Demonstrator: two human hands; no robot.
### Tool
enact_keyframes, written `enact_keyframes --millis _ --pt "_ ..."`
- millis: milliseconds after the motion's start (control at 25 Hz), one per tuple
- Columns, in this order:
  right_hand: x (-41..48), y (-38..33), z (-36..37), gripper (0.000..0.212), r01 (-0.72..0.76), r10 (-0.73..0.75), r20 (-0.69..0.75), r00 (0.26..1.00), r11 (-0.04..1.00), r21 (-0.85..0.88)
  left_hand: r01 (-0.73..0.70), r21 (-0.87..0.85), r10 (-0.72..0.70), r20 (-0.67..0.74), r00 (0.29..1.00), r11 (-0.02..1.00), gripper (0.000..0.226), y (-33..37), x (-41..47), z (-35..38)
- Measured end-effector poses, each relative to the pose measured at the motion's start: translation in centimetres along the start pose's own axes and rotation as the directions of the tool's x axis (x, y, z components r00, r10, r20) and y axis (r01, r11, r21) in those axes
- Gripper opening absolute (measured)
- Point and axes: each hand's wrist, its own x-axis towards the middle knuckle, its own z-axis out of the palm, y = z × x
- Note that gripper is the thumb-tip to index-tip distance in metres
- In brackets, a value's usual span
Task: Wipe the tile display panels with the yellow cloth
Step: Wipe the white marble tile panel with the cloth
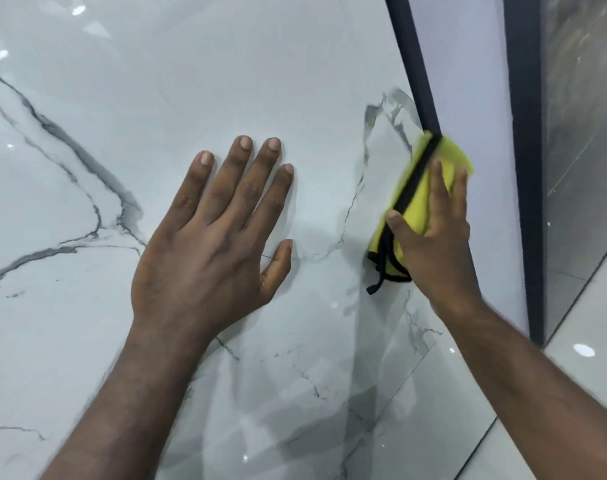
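A glossy white marble-look tile panel (156, 81) with grey veins fills most of the view. My left hand (212, 233) lies flat on it with fingers spread and holds nothing. My right hand (433, 237) presses a folded yellow cloth (416, 199) with black trim against the panel's right side, by its dark edge frame (413, 64). The cloth's top is blurred. My fingers cover part of the cloth.
Right of the dark frame stands a pale lavender panel (468, 64), then another dark frame (524, 133) and a grey-brown tile panel (579, 116). Shiny light floor tiles (579, 341) show at the lower right.
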Motion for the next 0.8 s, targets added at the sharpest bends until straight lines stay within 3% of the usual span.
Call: enact_keyframes --millis 40,80,200,280,360,440,520,640,720,800 --pt "-1.2 0.6 0.5 0.088 -0.079 0.079 0.002 0.997 0.997 -0.003 -0.001 -0.005 0.001 -0.004 1.000 1.000 0.071 0.0 0.1 -0.1" --pt "-2.5 0.5 1.1 0.089 -0.057 0.057 0.015 0.998 0.998 -0.014 -0.003 -0.014 0.003 -0.007 1.000 1.000 0.071 0.0 0.2 -0.1" --pt "-3.9 -1.8 1.8 0.093 0.217 -0.220 0.106 0.970 0.975 0.036 -0.001 -0.007 0.001 -0.008 1.000 1.000 0.071 0.0 0.2 0.1" --pt "-2.0 -2.0 1.4 0.093 0.316 -0.316 0.067 0.946 0.949 0.011 -0.002 -0.005 0.001 -0.030 1.000 1.000 0.070 0.0 0.0 0.1" --pt "-0.2 -0.2 0.9 0.091 0.126 -0.126 -0.035 0.991 0.992 -0.001 0.000 -0.014 -0.001 -0.045 0.999 1.000 0.070 -0.1 0.2 0.2" --pt "-1.6 0.7 1.0 0.092 -0.100 0.101 -0.024 0.995 0.994 0.038 0.006 -0.023 -0.007 -0.034 0.999 1.000 0.070 0.1 0.2 0.1" --pt "-3.3 -0.4 1.6 0.094 0.059 -0.060 0.050 0.997 0.998 0.019 -0.002 0.004 0.002 -0.029 1.000 1.000 0.070 0.0 0.2 0.1" --pt "-2.1 -2.2 1.3 0.093 0.328 -0.328 0.085 0.941 0.944 0.012 -0.014 -0.003 0.013 -0.010 1.000 1.000 0.070 0.0 0.2 0.1" --pt "-0.6 -0.5 1.1 0.092 0.204 -0.204 -0.032 0.978 0.979 0.006 -0.005 -0.003 0.005 -0.013 1.000 1.000 0.070 0.1 0.3 0.1" --pt "-1.5 0.7 1.4 0.092 -0.069 0.072 -0.052 0.996 0.995 0.072 -0.001 -0.001 0.001 -0.012 1.000 1.000 0.070 0.1 0.2 0.0"
